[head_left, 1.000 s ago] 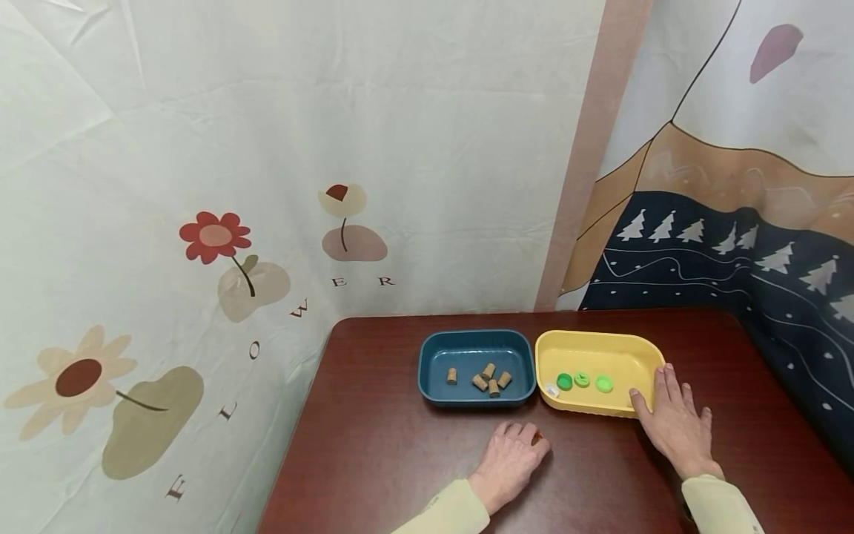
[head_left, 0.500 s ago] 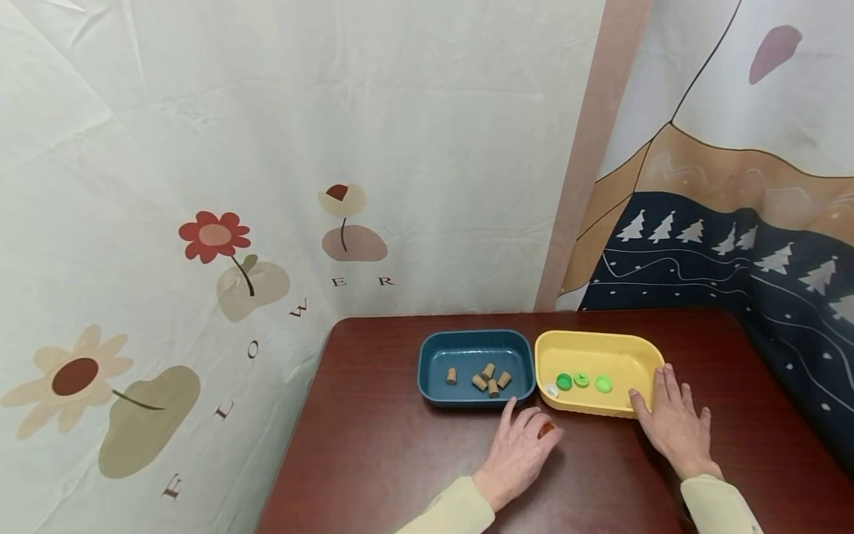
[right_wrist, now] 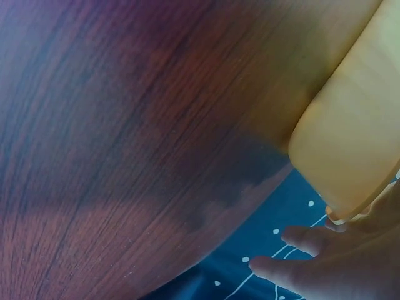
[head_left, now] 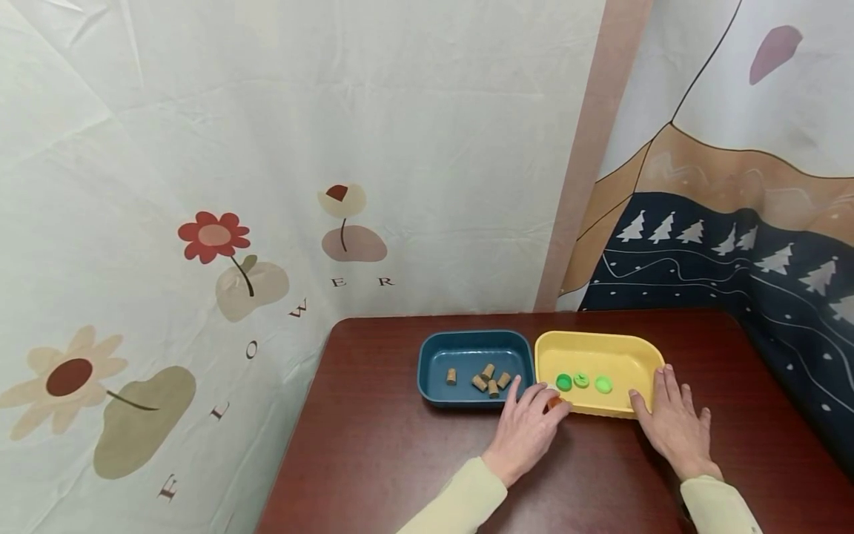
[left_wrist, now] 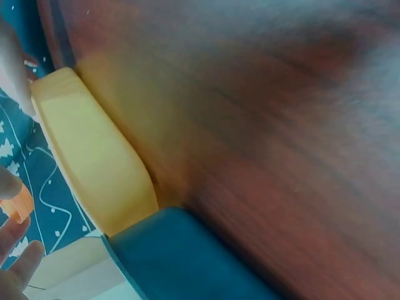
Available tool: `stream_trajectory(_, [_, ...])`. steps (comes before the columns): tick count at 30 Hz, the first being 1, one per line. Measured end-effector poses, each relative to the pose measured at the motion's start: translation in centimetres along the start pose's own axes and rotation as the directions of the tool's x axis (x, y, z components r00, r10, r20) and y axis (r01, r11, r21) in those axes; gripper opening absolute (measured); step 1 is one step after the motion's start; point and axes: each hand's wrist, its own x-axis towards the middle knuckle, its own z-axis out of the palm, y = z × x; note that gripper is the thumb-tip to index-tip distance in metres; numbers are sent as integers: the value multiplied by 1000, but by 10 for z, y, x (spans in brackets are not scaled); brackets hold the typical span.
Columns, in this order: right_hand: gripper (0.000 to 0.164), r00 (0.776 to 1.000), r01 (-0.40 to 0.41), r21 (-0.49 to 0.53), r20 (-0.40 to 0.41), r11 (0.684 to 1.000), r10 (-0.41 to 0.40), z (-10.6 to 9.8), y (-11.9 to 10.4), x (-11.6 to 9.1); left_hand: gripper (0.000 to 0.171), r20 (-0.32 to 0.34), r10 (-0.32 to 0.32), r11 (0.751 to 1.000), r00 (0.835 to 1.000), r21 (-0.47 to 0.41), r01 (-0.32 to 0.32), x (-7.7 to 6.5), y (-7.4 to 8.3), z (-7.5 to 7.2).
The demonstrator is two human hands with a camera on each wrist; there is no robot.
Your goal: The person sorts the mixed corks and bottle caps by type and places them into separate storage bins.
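Note:
Between thumb and fingers my left hand (head_left: 523,434) pinches an orange bottle cap (head_left: 554,402), close over the front left edge of the yellow tray (head_left: 594,352). In the left wrist view the ridged side of the orange cap (left_wrist: 21,203) shows at the fingertips. Several green bottle caps lie inside the tray, among them a dark green one (head_left: 563,382) and a light green one (head_left: 603,383). A small whitish piece there is mostly hidden by my left fingers. With fingers extended, my right hand (head_left: 679,434) rests on the tray's right end.
A dark blue tray (head_left: 477,343) stands left of the yellow one, their sides nearly meeting. Several corks lie in it, one cork (head_left: 451,377) apart from the others. Both trays are on a dark red-brown wooden table (head_left: 380,445). Printed fabric (head_left: 454,185) hangs behind.
My left hand has moved from the table in front of the trays forward and right to the yellow tray's edge, carrying the orange cap. My right hand has stayed put.

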Motion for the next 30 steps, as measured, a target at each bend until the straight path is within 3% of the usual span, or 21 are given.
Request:
stream_trajectory(5, [87,1000,-1,-4,-2,1000,1,-2,3,-1,26,10,5,1000,1000,31,-5,15,3,3])
stream_trajectory(11, [87,1000,0,0,-2,1000,0,-4,5,0,33,99,-12,999,995,43,7,33,7,7])
stream_trajectory(21, [86,1000,-11,-11,-10,1000,11,-6,6,-2,33,151,-16,999,988,53,8,50,10,17])
stream_trajectory(30, [86,1000,-8,7,-2,1000,8,2,-1,-2,34,305,-71,996,950,80,49,60,6,25])
